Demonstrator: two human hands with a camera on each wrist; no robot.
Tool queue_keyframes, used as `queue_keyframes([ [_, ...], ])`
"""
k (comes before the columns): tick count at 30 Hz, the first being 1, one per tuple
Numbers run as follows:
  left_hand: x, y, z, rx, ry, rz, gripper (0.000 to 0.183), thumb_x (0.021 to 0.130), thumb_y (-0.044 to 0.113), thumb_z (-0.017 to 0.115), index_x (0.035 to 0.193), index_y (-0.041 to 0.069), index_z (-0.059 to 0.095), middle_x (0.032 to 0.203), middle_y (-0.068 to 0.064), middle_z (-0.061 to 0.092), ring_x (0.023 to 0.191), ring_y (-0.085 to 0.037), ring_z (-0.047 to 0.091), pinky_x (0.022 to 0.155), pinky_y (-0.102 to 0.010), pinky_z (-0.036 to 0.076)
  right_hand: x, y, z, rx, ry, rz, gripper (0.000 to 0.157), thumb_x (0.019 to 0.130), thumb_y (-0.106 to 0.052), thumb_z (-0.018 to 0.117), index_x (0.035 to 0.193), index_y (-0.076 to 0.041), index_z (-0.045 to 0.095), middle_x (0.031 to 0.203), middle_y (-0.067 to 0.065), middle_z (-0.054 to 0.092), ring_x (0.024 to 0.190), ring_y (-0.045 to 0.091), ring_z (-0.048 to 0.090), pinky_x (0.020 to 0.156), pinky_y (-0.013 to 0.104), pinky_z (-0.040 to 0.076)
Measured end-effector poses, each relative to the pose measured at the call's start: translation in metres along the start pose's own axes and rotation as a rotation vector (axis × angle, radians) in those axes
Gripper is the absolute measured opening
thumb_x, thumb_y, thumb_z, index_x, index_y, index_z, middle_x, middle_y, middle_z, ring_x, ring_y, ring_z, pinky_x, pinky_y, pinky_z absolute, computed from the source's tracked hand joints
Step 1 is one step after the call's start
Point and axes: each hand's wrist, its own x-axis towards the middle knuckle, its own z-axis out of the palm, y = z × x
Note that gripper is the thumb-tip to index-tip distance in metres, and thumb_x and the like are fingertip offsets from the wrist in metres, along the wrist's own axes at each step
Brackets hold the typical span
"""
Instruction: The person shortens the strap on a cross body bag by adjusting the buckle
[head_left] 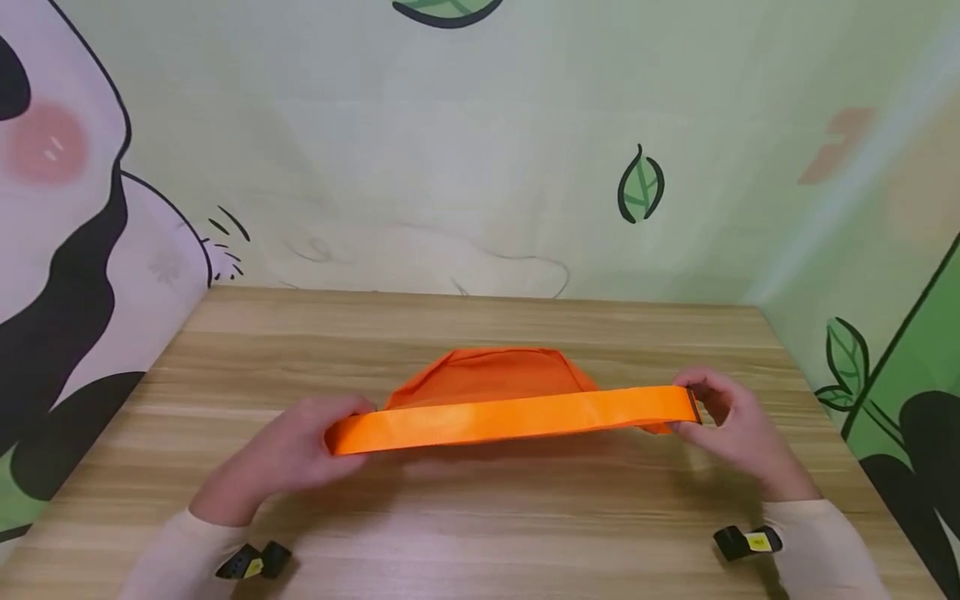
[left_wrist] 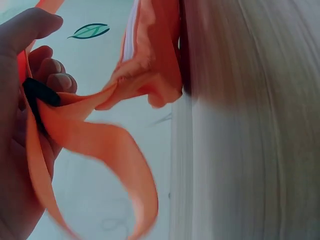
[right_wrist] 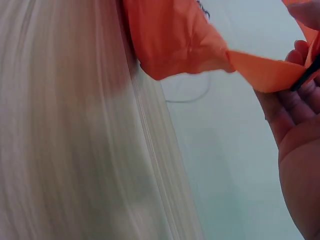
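An orange waist bag (head_left: 495,375) is at the middle of the table, its strap (head_left: 510,419) stretched between both hands in front of the pouch. My left hand (head_left: 300,442) grips the strap's left end, the thumb above it. In the left wrist view, a black buckle (left_wrist: 42,95) lies against those fingers, a loose strap loop (left_wrist: 145,185) hangs below, and a pale zipper (left_wrist: 131,35) runs along the pouch. My right hand (head_left: 735,433) pinches the strap's right end between thumb and fingers, beside a thin black slider (head_left: 693,404).
The wood-grain table (head_left: 480,525) meets a pale green wall (head_left: 480,167) at its back edge. A printed panda (head_left: 150,225) covers the left wall, and printed leaves (head_left: 641,185) mark the back. Both wrists wear small black devices (head_left: 748,542) over light sleeves (head_left: 821,550).
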Motion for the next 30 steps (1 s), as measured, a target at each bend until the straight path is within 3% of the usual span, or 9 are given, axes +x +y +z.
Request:
queue_keyframes([
  [4, -0.001, -0.003, -0.004, -0.050, 0.001, -0.024, 0.039, 0.074, -0.003, 0.090, 0.106, 0.014, 0.073, 0.092, 0.009, 0.072, 0.077, 0.000, 0.056, 0.068, -0.023, 0.054, -0.003, 0.003, -0.007, 0.071, 0.059, 0.002, 0.042, 0.080, 0.028, 0.071, 0.115, 0.006, 0.066, 0.109, -0.013, 0.071, 0.094, 0.006, 0.065, 0.092, 0.009, 0.053],
  [8, -0.001, -0.005, -0.006, -0.072, 0.011, -0.007, 0.040, 0.073, -0.003, 0.091, 0.105, 0.014, 0.073, 0.093, 0.007, 0.073, 0.079, -0.001, 0.058, 0.071, -0.024, 0.054, -0.005, 0.008, -0.011, 0.239, 0.134, -0.010, 0.048, 0.082, 0.032, 0.062, 0.116, 0.000, 0.070, 0.108, -0.007, 0.074, 0.092, 0.007, 0.067, 0.086, 0.012, 0.057],
  [12, -0.004, -0.006, -0.008, -0.107, 0.024, -0.002, 0.039, 0.074, -0.001, 0.091, 0.105, 0.016, 0.074, 0.093, 0.006, 0.074, 0.081, -0.003, 0.059, 0.072, -0.025, 0.054, -0.004, 0.013, -0.013, 0.561, 0.147, -0.081, 0.048, 0.089, 0.029, 0.049, 0.119, -0.001, 0.070, 0.111, 0.002, 0.074, 0.096, 0.012, 0.070, 0.089, 0.020, 0.062],
  [17, -0.007, -0.010, -0.011, -0.141, 0.041, 0.007, 0.037, 0.074, -0.003, 0.087, 0.104, 0.016, 0.074, 0.090, 0.003, 0.075, 0.081, -0.005, 0.061, 0.076, -0.025, 0.055, 0.001, 0.018, -0.012, 0.932, 0.119, -0.199, 0.046, 0.092, 0.024, 0.032, 0.123, 0.010, 0.064, 0.114, 0.015, 0.073, 0.099, 0.021, 0.074, 0.090, 0.029, 0.064],
  [21, -0.010, -0.010, -0.011, -0.225, 0.086, -0.010, 0.039, 0.075, -0.008, 0.086, 0.104, 0.013, 0.073, 0.093, 0.002, 0.074, 0.084, -0.008, 0.062, 0.082, -0.023, 0.056, 0.004, 0.018, -0.010, 1.008, 0.106, -0.226, 0.047, 0.094, 0.019, 0.028, 0.126, 0.012, 0.061, 0.116, 0.016, 0.073, 0.100, 0.023, 0.074, 0.093, 0.031, 0.064],
  [26, -0.012, -0.009, -0.010, -0.405, 0.176, -0.038, 0.045, 0.072, -0.020, 0.081, 0.106, 0.007, 0.070, 0.099, 0.003, 0.071, 0.091, -0.013, 0.063, 0.091, -0.021, 0.056, 0.004, 0.018, -0.011, 1.037, 0.123, -0.232, 0.047, 0.095, 0.017, 0.027, 0.128, 0.011, 0.061, 0.117, 0.017, 0.073, 0.102, 0.023, 0.074, 0.095, 0.031, 0.064],
  [30, -0.011, -0.008, -0.009, -0.457, 0.243, -0.030, 0.044, 0.069, -0.021, 0.078, 0.106, 0.001, 0.070, 0.103, 0.007, 0.071, 0.092, -0.012, 0.062, 0.089, -0.020, 0.057, 0.003, 0.019, -0.012, 1.045, 0.116, -0.244, 0.045, 0.096, 0.017, 0.029, 0.128, 0.013, 0.061, 0.118, 0.018, 0.073, 0.102, 0.024, 0.075, 0.094, 0.032, 0.064],
])
